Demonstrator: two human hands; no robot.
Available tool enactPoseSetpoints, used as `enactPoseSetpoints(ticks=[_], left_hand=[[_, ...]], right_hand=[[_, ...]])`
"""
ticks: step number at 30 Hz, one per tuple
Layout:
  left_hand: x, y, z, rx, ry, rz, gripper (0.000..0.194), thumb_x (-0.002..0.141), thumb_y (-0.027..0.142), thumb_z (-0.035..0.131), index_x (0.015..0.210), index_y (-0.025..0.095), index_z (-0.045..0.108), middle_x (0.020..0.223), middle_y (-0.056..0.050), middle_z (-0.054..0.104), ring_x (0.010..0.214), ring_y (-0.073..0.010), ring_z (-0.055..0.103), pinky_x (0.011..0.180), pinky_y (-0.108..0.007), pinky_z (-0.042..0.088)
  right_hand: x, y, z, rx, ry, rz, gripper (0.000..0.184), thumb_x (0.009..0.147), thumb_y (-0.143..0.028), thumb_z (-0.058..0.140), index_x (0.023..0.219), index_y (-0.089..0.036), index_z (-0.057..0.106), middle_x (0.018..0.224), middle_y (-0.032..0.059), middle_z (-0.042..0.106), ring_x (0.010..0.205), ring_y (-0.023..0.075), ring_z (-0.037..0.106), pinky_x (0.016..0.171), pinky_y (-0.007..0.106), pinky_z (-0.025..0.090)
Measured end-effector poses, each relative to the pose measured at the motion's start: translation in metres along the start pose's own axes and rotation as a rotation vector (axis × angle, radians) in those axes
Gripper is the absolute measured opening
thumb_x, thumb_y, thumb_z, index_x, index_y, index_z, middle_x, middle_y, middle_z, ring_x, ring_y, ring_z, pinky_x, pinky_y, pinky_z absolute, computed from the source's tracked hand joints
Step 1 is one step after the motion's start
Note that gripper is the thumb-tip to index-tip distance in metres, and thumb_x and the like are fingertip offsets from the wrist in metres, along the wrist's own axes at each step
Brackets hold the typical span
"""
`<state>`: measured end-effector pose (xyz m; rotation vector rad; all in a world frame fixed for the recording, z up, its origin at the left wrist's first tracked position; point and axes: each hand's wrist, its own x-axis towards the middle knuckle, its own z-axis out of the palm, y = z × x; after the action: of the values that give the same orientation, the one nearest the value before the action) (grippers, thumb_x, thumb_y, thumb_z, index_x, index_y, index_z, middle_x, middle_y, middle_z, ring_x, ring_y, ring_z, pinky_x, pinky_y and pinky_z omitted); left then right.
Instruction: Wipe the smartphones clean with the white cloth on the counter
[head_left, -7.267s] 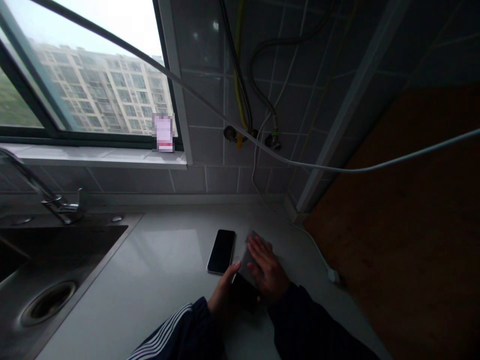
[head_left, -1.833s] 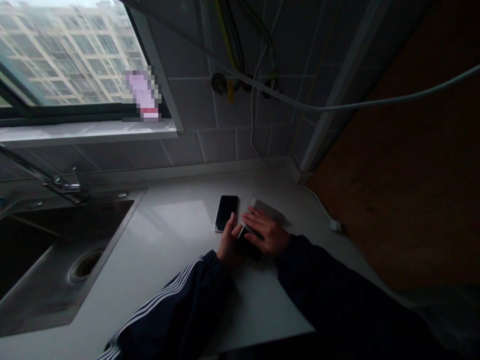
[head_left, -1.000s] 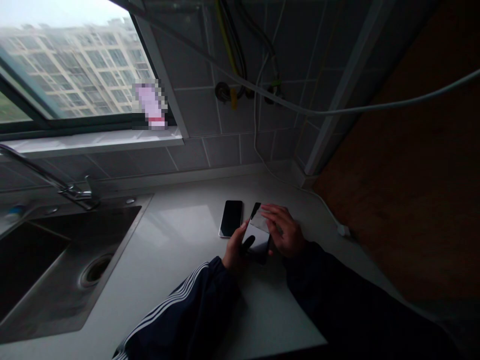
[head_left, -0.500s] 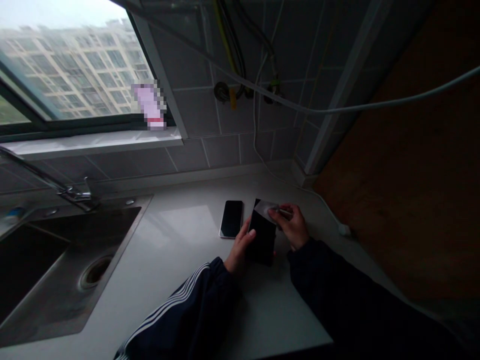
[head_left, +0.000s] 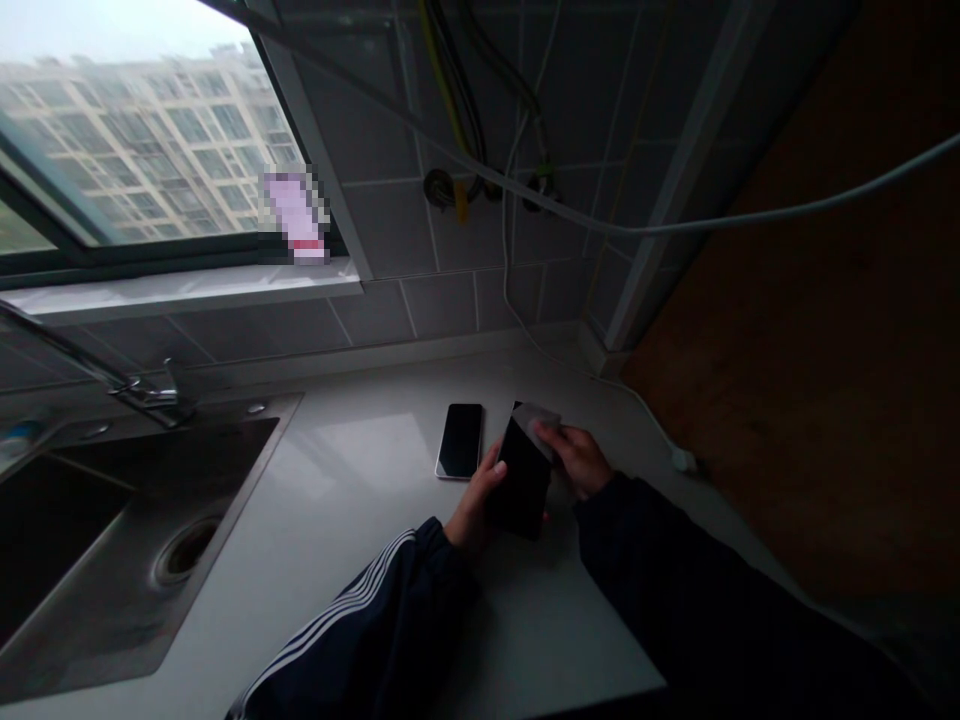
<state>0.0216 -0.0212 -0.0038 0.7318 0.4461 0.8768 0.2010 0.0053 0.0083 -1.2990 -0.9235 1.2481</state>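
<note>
My left hand grips a dark, flat phone by its left edge, thumb on the front and fingers wrapped underneath. The phone is tilted above the counter. At its upper end my right hand pinches a thin, pale grey cloth, which lies over the top corner of the phone. Part of the cloth is hidden by the fingers. A second phone, with a dark screen and light rim, lies flat on the white counter just left of the held one.
On the left is a steel sink with a chrome faucet. A blurred pinkish object stands on the windowsill. A white cable hangs across the view, and a white plug lies near the brown board.
Earlier, my right hand lay flat over the cloth and held phone. Now its fingers pinch the cloth at the phone's top end. The phone has turned so its dark face shows; the other phone stays put.
</note>
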Motion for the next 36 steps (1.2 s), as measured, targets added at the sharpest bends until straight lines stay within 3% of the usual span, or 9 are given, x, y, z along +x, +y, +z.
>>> enactPoseSetpoints(ticks=[3, 9, 16, 20, 23, 28, 32, 36], left_hand=[[-0.0018, 0.0018, 0.0023, 0.011, -0.022, -0.011, 0.080, 0.087, 0.053, 0.068, 0.155, 0.026, 0.036, 0.123, -0.017, 0.066, 0.103, -0.0352, 0.070, 0.070, -0.046, 0.064], [-0.0027, 0.0033, 0.0055, 0.042, -0.001, -0.025, 0.074, 0.086, 0.049, 0.069, 0.151, 0.026, 0.043, 0.129, -0.016, 0.062, 0.105, -0.0364, 0.069, 0.069, -0.046, 0.064], [-0.0012, 0.0017, 0.0059, 0.064, 0.049, -0.025, 0.084, 0.086, 0.060, 0.068, 0.155, 0.025, 0.037, 0.116, -0.016, 0.067, 0.095, -0.0330, 0.071, 0.067, -0.044, 0.064], [-0.0025, 0.0024, 0.0069, 0.046, 0.079, -0.029, 0.084, 0.089, 0.068, 0.060, 0.158, 0.028, 0.032, 0.119, -0.016, 0.067, 0.099, -0.0322, 0.070, 0.068, -0.044, 0.064], [-0.0016, 0.0011, 0.0058, 0.053, 0.106, -0.027, 0.084, 0.089, 0.067, 0.060, 0.157, 0.026, 0.035, 0.116, -0.016, 0.067, 0.090, -0.0290, 0.071, 0.066, -0.042, 0.064], [0.0025, -0.0021, 0.0030, 0.078, 0.164, 0.021, 0.087, 0.083, 0.061, 0.071, 0.155, 0.023, 0.039, 0.114, -0.014, 0.068, 0.083, -0.0262, 0.072, 0.064, -0.039, 0.064], [0.0023, 0.0012, 0.0042, 0.068, 0.142, -0.013, 0.084, 0.088, 0.062, 0.065, 0.156, 0.025, 0.034, 0.102, -0.011, 0.070, 0.071, -0.0243, 0.072, 0.059, -0.037, 0.062], [0.0013, 0.0040, 0.0055, 0.045, 0.126, -0.047, 0.078, 0.092, 0.064, 0.057, 0.157, 0.027, 0.033, 0.104, -0.012, 0.071, 0.068, -0.0246, 0.073, 0.058, -0.038, 0.062]], right_hand=[[-0.0013, -0.0013, 0.0031, 0.132, -0.005, 0.048, 0.056, 0.056, -0.066, 0.088, 0.078, -0.015, 0.075, 0.068, 0.0050, 0.072, 0.058, 0.0185, 0.062, 0.054, 0.030, 0.047], [0.0020, -0.0063, -0.0009, 0.284, 0.053, 0.074, 0.054, 0.053, -0.052, 0.095, 0.091, -0.020, 0.076, 0.089, 0.0031, 0.079, 0.079, 0.0198, 0.071, 0.069, 0.029, 0.056], [0.0033, -0.0012, -0.0009, 0.274, -0.009, 0.141, 0.055, 0.050, -0.051, 0.098, 0.087, -0.017, 0.078, 0.078, 0.0035, 0.077, 0.068, 0.0173, 0.068, 0.060, 0.026, 0.052], [0.0034, 0.0015, -0.0015, 0.233, -0.068, 0.191, 0.054, 0.048, -0.050, 0.099, 0.081, -0.013, 0.078, 0.071, 0.0053, 0.075, 0.061, 0.0173, 0.066, 0.056, 0.027, 0.050], [0.0034, 0.0028, -0.0025, 0.206, -0.099, 0.212, 0.052, 0.051, -0.049, 0.099, 0.080, -0.012, 0.078, 0.071, 0.0073, 0.075, 0.059, 0.0180, 0.067, 0.055, 0.028, 0.051], [0.0015, 0.0014, -0.0017, 0.223, -0.111, 0.191, 0.042, 0.056, -0.043, 0.098, 0.081, -0.015, 0.078, 0.076, 0.0072, 0.077, 0.066, 0.0200, 0.070, 0.060, 0.029, 0.056], [-0.0001, -0.0019, -0.0003, 0.255, -0.113, 0.168, 0.037, 0.061, -0.037, 0.095, 0.085, -0.016, 0.077, 0.082, 0.0088, 0.079, 0.073, 0.0238, 0.074, 0.065, 0.033, 0.059], [-0.0005, -0.0031, 0.0001, 0.275, -0.104, 0.136, 0.039, 0.059, -0.035, 0.095, 0.088, -0.018, 0.076, 0.088, 0.0086, 0.079, 0.079, 0.0233, 0.075, 0.070, 0.032, 0.061]])
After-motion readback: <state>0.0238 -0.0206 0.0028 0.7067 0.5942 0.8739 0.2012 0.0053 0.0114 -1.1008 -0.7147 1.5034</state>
